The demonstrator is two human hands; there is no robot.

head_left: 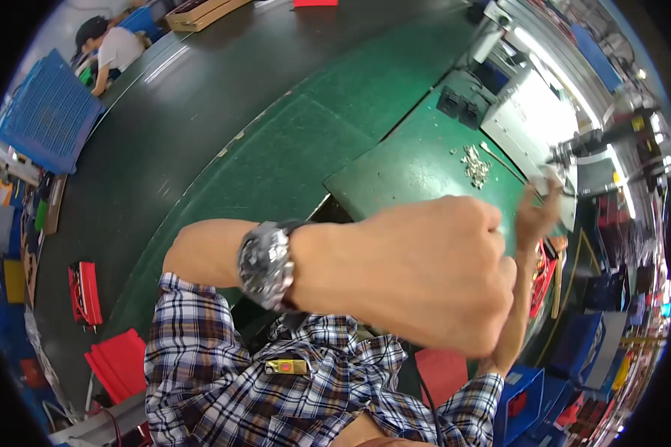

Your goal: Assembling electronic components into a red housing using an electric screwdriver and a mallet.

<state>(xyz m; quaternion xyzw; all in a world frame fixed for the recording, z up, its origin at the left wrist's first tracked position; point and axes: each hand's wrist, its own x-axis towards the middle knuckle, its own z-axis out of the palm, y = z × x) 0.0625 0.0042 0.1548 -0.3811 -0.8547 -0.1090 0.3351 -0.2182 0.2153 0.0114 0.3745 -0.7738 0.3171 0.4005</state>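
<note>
My left hand (417, 272) is held high across the middle of the view, close to the camera. It is closed in a fist, back of the hand up; whatever its fingers may hold is hidden. A silver and black wristwatch (266, 264) is on that wrist. Farther off on the right, my right hand (538, 214) is raised by the front of a white box-shaped machine (529, 112). Motion smears its fingers, so I cannot tell what they hold. Left of it, a pile of small metal parts (476, 166) lies on the green bench (406, 160) beside a thin rod (502, 160).
Two black blocks (458, 106) sit near the machine, with a black tool (604, 141) at its right. Red-handled items (546, 272) lie beyond my right forearm. On the dark belt at left lies a red packet (85, 293); a blue crate (48, 112) and another person (115, 48) are farther left.
</note>
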